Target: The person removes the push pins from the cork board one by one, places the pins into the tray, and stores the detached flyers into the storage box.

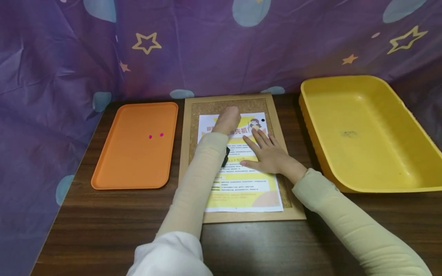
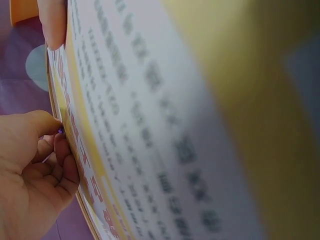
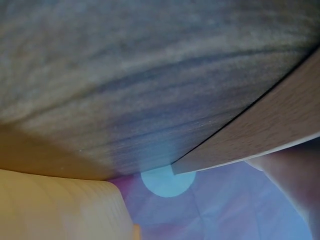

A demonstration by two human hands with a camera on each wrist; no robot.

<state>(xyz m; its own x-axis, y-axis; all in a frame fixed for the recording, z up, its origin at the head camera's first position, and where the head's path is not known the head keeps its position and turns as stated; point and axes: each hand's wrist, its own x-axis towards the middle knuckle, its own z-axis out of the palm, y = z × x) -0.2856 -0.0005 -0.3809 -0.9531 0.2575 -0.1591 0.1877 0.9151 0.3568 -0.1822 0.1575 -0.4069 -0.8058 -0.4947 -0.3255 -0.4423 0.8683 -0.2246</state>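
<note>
Your left hand pinches a tiny purple pin-like piece near the far end of a white-and-yellow printed paper sheet, running lengthwise away from you on a wood-framed cork board, while your right hand, fingers spread, rests on it nearer you, rightward.

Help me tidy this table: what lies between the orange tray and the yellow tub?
The head view shows the framed corkboard, with the printed sheet on it and the left hand and right hand over the sheet.
</note>
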